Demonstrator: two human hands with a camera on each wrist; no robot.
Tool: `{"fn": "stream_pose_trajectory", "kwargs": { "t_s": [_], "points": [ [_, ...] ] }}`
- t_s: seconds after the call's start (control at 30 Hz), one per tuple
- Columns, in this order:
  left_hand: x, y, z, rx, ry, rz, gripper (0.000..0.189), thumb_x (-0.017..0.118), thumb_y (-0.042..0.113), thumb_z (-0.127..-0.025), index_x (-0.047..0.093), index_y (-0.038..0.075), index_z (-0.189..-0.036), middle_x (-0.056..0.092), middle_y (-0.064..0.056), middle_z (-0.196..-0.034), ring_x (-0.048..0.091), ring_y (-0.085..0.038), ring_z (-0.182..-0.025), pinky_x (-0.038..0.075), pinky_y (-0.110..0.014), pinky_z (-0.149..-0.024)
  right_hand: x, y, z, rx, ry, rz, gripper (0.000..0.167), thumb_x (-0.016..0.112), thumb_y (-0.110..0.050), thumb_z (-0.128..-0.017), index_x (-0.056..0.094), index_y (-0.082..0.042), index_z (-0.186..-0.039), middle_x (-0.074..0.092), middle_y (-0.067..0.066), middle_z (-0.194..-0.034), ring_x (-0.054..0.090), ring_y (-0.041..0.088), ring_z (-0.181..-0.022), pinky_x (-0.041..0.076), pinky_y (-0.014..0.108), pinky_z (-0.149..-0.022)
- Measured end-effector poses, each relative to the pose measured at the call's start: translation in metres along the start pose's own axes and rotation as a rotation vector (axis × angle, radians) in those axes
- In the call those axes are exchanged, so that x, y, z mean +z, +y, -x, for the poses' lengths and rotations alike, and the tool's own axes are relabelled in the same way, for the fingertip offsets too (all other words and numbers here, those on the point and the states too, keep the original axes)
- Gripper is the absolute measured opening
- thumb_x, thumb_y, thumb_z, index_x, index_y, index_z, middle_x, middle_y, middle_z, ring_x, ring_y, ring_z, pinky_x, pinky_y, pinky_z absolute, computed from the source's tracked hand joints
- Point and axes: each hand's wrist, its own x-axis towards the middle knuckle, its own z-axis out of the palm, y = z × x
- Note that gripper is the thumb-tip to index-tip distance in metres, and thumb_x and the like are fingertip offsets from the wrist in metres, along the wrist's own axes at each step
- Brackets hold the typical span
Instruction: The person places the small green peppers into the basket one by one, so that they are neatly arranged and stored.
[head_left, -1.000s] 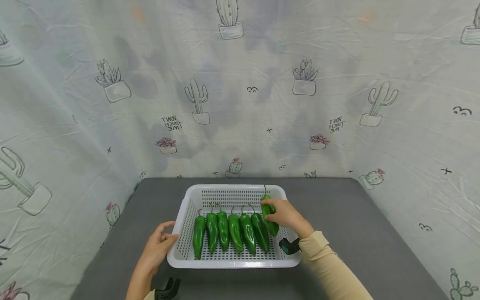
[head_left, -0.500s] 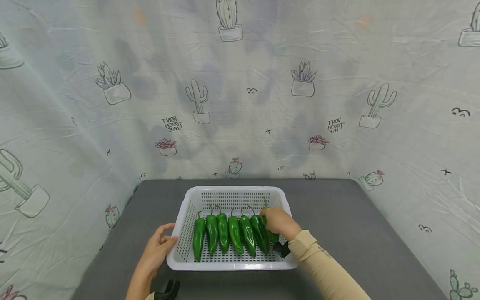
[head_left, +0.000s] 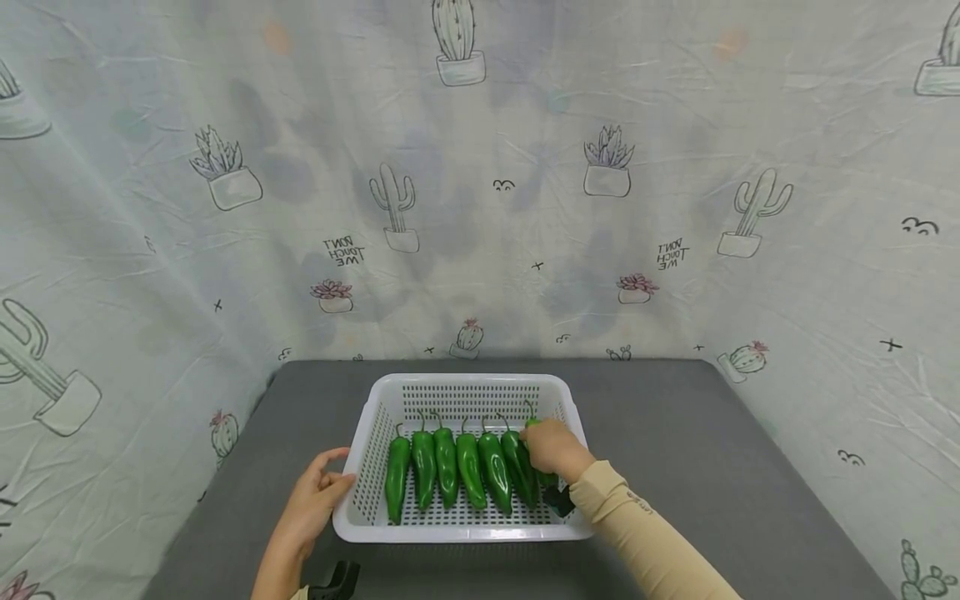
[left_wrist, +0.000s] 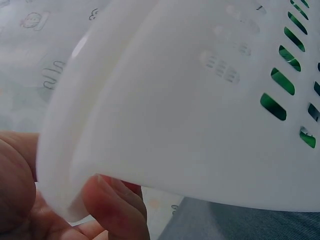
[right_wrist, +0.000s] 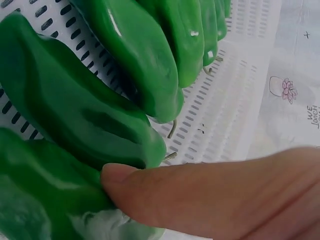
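Observation:
A white perforated plastic basket holds a row of long green chili peppers, lying side by side with stems toward the far wall. My left hand grips the basket's left rim; in the left wrist view, fingers curl round its edge. Inside the basket at the right end of the row, my right hand holds the last green pepper. From the head that pepper is mostly hidden under the hand. In the right wrist view the thumb lies against it, beside the neighbouring pepper.
The basket stands on a grey tabletop. A pale curtain printed with potted cacti surrounds the table at the back and both sides. Dark wrist devices sit by both sleeves.
My right hand has lowered the last pepper into the basket, beside the others at the right end. The left hand stays on the rim.

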Motion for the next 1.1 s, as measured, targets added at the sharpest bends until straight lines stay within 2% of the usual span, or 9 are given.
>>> {"fn": "stream_pose_trajectory", "kwargs": {
  "t_s": [0.17,0.37,0.47,0.53,0.7,0.87,0.93,1.1],
  "points": [
    [-0.001,0.0,0.0,0.002,0.003,-0.003,0.048,0.052,0.005,-0.093,0.035,0.001,-0.138,0.066,-0.022,-0.098,0.065,-0.024,-0.086,0.05,-0.036,-0.069,0.002,-0.001,0.001,-0.031,0.027,0.071,0.011,0.064,-0.004,-0.081,0.072,-0.01,-0.086,0.067,0.007,-0.072,0.06,0.022,-0.066,0.049,0.038,-0.069],
    [-0.002,0.0,0.0,-0.003,-0.004,-0.003,0.048,0.051,0.004,-0.093,0.036,0.001,-0.138,0.066,-0.022,-0.098,0.064,-0.024,-0.087,0.049,-0.035,-0.07,0.003,-0.001,0.001,-0.009,0.015,0.056,0.016,0.064,-0.003,-0.081,0.073,-0.008,-0.094,0.067,0.009,-0.073,0.058,0.021,-0.065,0.049,0.038,-0.069],
    [-0.002,0.0,0.0,-0.003,-0.006,0.0,0.047,0.051,0.004,-0.093,0.036,0.002,-0.138,0.066,-0.022,-0.098,0.064,-0.025,-0.087,0.049,-0.036,-0.07,0.001,-0.001,0.001,0.021,-0.001,-0.018,0.017,0.064,0.0,-0.08,0.072,-0.006,-0.095,0.067,0.01,-0.074,0.056,0.021,-0.066,0.049,0.037,-0.069],
    [-0.002,0.0,-0.001,-0.003,-0.005,0.004,0.047,0.051,0.004,-0.093,0.036,0.002,-0.138,0.066,-0.022,-0.098,0.065,-0.025,-0.087,0.05,-0.036,-0.07,-0.002,-0.001,0.002,0.047,-0.013,-0.087,0.023,0.065,0.002,-0.078,0.071,-0.004,-0.1,0.067,0.011,-0.078,0.056,0.021,-0.069,0.048,0.038,-0.07],
    [-0.003,0.0,-0.001,-0.001,-0.001,0.008,0.048,0.051,0.004,-0.093,0.035,0.002,-0.138,0.066,-0.021,-0.097,0.065,-0.025,-0.087,0.05,-0.036,-0.07,-0.014,0.0,0.006,0.083,-0.03,-0.234,0.039,0.063,0.005,-0.078,0.066,-0.002,-0.116,0.068,0.016,-0.098,0.058,0.025,-0.082,0.046,0.038,-0.069],
    [-0.003,0.0,0.0,-0.004,-0.002,0.006,0.048,0.052,0.004,-0.093,0.035,0.001,-0.138,0.066,-0.021,-0.097,0.065,-0.025,-0.087,0.05,-0.036,-0.07,-0.03,0.007,0.016,0.094,-0.005,-0.322,0.044,0.067,-0.003,-0.081,0.061,-0.003,-0.125,0.062,0.019,-0.12,0.06,0.032,-0.106,0.048,0.042,-0.079],
    [-0.003,0.0,0.0,-0.005,-0.002,0.005,0.048,0.052,0.004,-0.093,0.036,0.001,-0.138,0.066,-0.021,-0.097,0.064,-0.025,-0.087,0.05,-0.035,-0.07,-0.036,0.013,0.022,0.107,0.013,-0.357,0.047,0.069,-0.009,-0.082,0.059,-0.004,-0.128,0.058,0.02,-0.127,0.053,0.037,-0.118,0.045,0.047,-0.089],
    [-0.003,0.0,-0.001,-0.001,0.003,-0.004,0.047,0.052,0.004,-0.093,0.037,0.001,-0.137,0.066,-0.02,-0.095,0.064,-0.023,-0.085,0.049,-0.034,-0.069,-0.047,0.034,0.039,0.121,0.076,-0.449,0.047,0.065,-0.019,-0.088,0.055,-0.006,-0.132,0.054,0.018,-0.133,0.048,0.041,-0.124,0.04,0.055,-0.096]
  ]
}}
